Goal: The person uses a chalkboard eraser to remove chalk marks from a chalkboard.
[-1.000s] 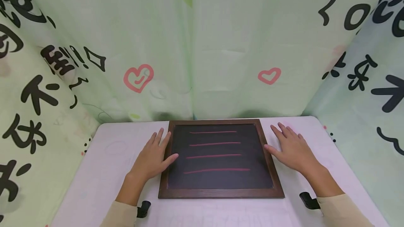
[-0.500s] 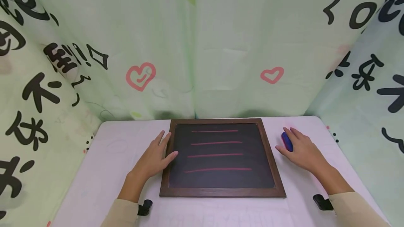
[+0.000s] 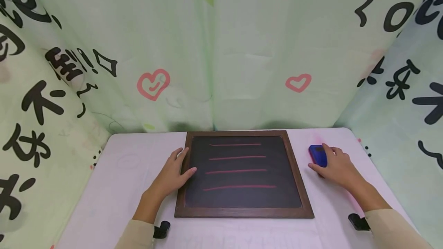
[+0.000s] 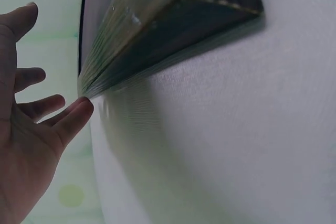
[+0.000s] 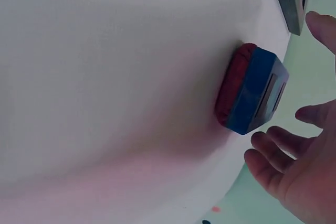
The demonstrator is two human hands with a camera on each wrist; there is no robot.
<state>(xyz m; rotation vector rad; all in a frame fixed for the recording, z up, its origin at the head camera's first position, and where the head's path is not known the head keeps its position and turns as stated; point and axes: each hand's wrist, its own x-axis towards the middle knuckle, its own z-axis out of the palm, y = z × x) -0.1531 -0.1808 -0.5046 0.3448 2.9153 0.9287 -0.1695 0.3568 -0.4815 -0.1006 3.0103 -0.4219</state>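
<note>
A small blackboard (image 3: 242,199) in a brown wooden frame lies on the table, with several pink lines drawn across it. My left hand (image 3: 171,174) is at the board's left side, fingertips right at the frame and thumb over the dark surface. Its fingers (image 4: 73,121) look loosely spread in the left wrist view. To the right of the board sits a blue eraser (image 3: 317,155), whose red felt side (image 5: 236,85) faces the table. My right hand (image 3: 340,168) is beside the eraser, and a gap separates its relaxed fingers (image 5: 265,169) from the blue body in the right wrist view.
The white table (image 3: 138,153) has a pinkish smudge near the eraser. A pale green curtain (image 3: 249,49) with black characters and pink hearts hangs behind and on both sides. Black wrist devices (image 3: 360,222) sit by both sleeves.
My right hand has moved right, away from the board, and drawn back, leaving the eraser in sight on the table. My left hand has stayed at the board's left edge.
</note>
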